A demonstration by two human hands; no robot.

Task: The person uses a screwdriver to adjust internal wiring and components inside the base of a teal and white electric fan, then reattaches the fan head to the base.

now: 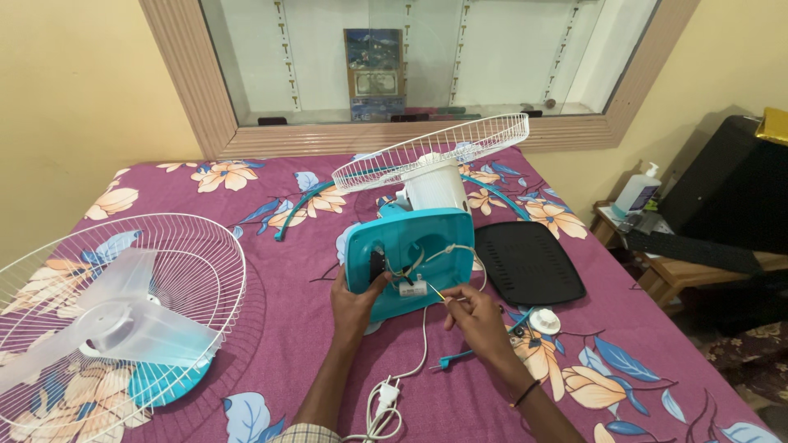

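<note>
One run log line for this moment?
left hand: grips fan base | right hand: holds wire | black cover: beside base

home bedroom | floral bedspread (271, 328) | framed wall niche (410, 66) | side table (681, 275)

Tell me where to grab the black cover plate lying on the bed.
Take the black cover plate by its near right corner, coming in from the right side of the bed. It lies flat on the floral bedsheet with that edge free, while its left edge sits close to the teal fan base.

Cover (529, 264) right of fan base (410, 254)
</note>
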